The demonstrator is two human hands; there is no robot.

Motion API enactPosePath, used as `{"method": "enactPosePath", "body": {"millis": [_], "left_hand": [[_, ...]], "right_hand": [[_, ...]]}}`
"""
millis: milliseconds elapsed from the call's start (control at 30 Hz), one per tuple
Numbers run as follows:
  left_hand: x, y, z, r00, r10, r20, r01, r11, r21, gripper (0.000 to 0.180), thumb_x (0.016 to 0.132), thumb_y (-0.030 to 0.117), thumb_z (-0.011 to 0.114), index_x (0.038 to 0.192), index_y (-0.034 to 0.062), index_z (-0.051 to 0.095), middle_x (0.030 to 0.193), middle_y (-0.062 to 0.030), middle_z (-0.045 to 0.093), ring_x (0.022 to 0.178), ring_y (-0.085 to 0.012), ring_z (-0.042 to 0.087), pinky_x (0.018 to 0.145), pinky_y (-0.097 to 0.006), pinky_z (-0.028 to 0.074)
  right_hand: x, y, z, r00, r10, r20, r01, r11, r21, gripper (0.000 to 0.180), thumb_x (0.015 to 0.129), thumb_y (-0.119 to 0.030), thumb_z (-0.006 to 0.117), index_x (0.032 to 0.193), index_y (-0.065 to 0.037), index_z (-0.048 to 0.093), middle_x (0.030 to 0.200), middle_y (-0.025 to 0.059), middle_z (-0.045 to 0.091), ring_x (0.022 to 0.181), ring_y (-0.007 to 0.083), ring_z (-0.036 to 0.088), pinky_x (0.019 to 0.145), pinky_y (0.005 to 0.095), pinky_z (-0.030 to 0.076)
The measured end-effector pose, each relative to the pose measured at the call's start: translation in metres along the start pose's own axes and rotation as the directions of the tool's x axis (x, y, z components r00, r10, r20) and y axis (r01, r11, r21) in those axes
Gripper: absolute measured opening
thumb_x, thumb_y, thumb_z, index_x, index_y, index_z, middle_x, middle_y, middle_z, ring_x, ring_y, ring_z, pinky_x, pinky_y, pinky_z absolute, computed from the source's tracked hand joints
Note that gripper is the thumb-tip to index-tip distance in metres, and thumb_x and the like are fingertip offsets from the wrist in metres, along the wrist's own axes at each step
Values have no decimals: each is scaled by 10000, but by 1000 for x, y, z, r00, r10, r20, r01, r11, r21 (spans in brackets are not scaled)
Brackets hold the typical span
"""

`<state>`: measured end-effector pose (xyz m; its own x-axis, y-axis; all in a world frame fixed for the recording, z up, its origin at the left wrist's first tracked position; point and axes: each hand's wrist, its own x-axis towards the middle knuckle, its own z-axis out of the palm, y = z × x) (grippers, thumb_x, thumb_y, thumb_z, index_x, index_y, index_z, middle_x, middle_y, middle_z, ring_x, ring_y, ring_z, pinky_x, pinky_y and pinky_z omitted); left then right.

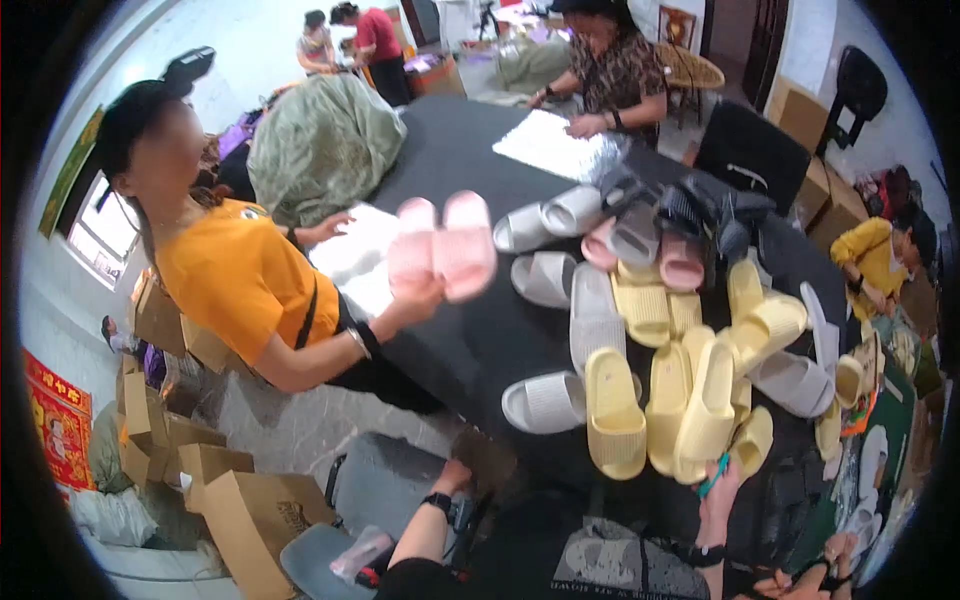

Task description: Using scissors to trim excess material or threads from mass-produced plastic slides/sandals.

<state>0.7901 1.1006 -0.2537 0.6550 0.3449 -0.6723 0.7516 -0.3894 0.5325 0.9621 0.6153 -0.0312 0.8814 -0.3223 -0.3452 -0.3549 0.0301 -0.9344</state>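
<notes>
Slippers are heaped across a black table (470,150), and the wearer's two forearms come up from the lower edge toward it. The right hand (722,478) is raised at the near edge of the pile, its fingers closed narrowly on a small teal tool (713,476) whose kind cannot be told; a dark band is worn on that wrist. Just above these fingers, and touching or nearly touching them, a cluster of pale yellow slippers (690,400) is stacked, some lying flat and some tipped on edge. To the left of the fingers a single yellow slipper (613,415) lies sole-down, and a grey slipper (545,402) rests beside it at the table's near edge.

The left hand (480,465) is lowered at the table's near edge, well apart from the yellow pile; a black watch is worn on its wrist. Its fingers are mostly hidden in shadow, so it cannot be told whether they are spread or closed, or whether anything is held.

Farther beyond the fingers, more grey slippers (570,215) and a few pink ones are spread over the tabletop. A pair of pink slippers (445,245) is held up by a person in an orange shirt (240,280) seated on the left. Brown cardboard boxes (250,515) are stacked on the floor beside that person.
</notes>
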Motion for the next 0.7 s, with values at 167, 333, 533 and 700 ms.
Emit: {"method": "enactPosePath", "body": {"millis": [167,333,533,700], "left_hand": [[-35,92,-25,832,328,-447,-245,941,234,222,826,171,523,958,10,602,945,-214,606,913,-368,568,773,-422,466],[-114,232,-59,676,615,-406,-604,778,173,193,855,199,543,952,47,609,957,-165,612,889,-343,578,759,-401,473],[-127,317,-10,438,899,-13,-892,436,122,315,818,167,618,1084,11,557,1066,-171,571,972,-336,554,838,-381,454],[-110,336,31,364,920,141,-914,324,245,497,750,134,651,1192,9,462,1111,-185,507,1026,-366,493,866,-408,425]], "right_hand": [[0,9,-9,997,-69,-18,69,997,21,271,803,-76,572,1050,-6,484,777,52,548,523,131,536,394,245,433],[5,16,-7,993,-99,-59,102,993,55,311,798,-61,581,1084,-5,475,803,60,552,516,131,536,373,241,426],[6,21,-9,972,-223,-68,223,975,-7,378,761,-27,592,1118,17,476,917,39,523,831,120,506,728,235,417],[-9,14,-13,982,-174,-77,173,985,-26,411,740,-14,580,1133,27,468,923,45,525,813,121,513,716,231,430]]}}
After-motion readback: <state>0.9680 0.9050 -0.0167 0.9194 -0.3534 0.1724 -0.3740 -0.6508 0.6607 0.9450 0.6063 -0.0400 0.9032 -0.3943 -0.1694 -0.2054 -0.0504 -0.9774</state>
